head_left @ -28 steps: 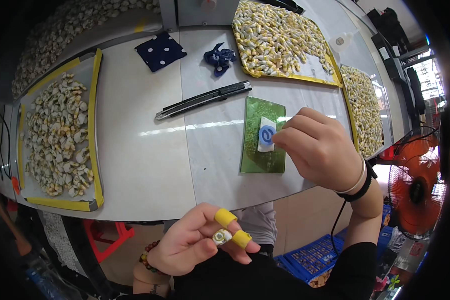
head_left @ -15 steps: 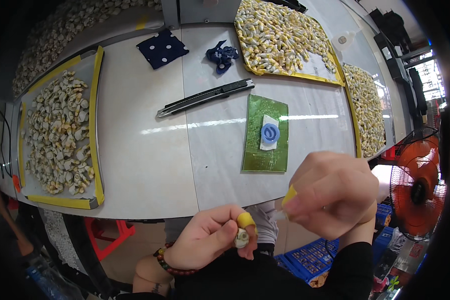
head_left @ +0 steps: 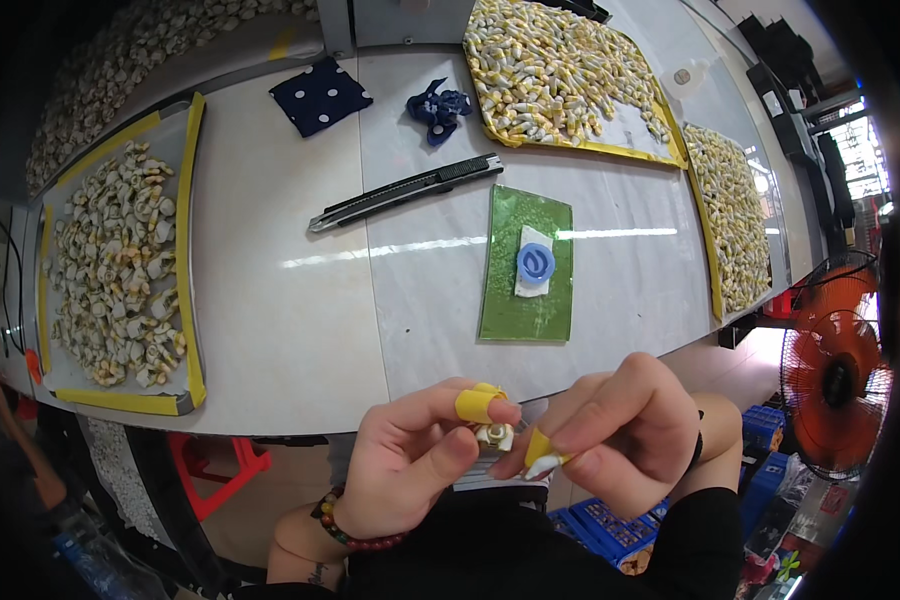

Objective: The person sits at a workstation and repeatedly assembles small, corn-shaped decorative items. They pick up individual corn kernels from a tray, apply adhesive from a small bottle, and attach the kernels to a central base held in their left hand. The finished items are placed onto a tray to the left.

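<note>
Just off the near edge of a pale, marbled tabletop (head_left: 290, 330), above the wearer's lap, sits a small, whitish, rounded piece with a ringed face (head_left: 494, 436). The left hand (head_left: 395, 470) has it in a closed fingertip grip under a finger wrapped in a yellow band (head_left: 478, 405); the exact contact points are partly hidden. Close beside it, the right hand (head_left: 630, 430) is drawn into a narrow pinch on a short white item (head_left: 542, 466), whose kind I cannot tell from where I stand. A yellow patch shows there; its bearer is unclear.

For good control, I would advise: brace the left wrist, turn the ringed face upward, and grip firmly without squeezing. Hold both pinches close together, clear of the working face.

Count, moving outward:
- Pieces in hand: one left, one right.
- Green, glassy rectangular slab (head_left: 510, 315): one, bearing one blue round disc (head_left: 536, 263) on one white pad (head_left: 530, 240).
- Black snap-off cutter (head_left: 405, 193): one.
- Navy cloths: two, one flat and dotted (head_left: 310, 105), one bunched (head_left: 436, 112).
- Yellow-edged trays (head_left: 196, 270): three; contents too numerous to count.
- Orange-bladed fan (head_left: 815, 375): one.
</note>
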Demonstrator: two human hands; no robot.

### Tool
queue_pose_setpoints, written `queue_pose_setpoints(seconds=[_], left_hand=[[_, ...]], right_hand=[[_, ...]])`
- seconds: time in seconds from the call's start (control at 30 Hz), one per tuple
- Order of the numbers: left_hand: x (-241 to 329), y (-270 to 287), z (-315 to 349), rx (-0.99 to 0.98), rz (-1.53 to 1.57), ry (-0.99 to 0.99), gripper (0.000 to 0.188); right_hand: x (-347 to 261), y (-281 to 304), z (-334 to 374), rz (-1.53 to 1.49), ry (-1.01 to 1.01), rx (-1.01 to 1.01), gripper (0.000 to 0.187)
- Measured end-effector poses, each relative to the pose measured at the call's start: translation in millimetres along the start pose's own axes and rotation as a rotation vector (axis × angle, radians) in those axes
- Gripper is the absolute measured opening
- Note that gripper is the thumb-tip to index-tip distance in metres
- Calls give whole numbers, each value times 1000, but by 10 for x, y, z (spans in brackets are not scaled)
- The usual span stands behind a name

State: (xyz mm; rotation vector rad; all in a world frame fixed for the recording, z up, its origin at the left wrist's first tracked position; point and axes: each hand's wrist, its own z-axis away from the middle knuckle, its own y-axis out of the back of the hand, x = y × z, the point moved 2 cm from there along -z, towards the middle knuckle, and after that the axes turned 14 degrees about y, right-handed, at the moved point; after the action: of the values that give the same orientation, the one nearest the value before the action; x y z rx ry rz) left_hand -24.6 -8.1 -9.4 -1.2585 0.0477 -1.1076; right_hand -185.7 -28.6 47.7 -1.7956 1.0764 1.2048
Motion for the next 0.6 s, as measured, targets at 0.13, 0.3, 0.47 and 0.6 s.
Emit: queue_pose_setpoints(seconds=[0.13, 0.3, 0.47, 0.6], left_hand=[[7, 62, -20, -146, 25, -33, 27], [-47, 75, -26, -167, 25, -14, 27], [-41, 102, -19, -171, 16, 97, 34], [-19, 110, -25, -292, 169, 227, 39]], right_hand=[[-82, 34, -47, 28, -16, 14, 14], [-83, 33, -61, 42, -6, -10, 15], [-27, 62, -129, 147, 183, -82, 17], [-59, 146, -327, 518, 453, -279, 20]])
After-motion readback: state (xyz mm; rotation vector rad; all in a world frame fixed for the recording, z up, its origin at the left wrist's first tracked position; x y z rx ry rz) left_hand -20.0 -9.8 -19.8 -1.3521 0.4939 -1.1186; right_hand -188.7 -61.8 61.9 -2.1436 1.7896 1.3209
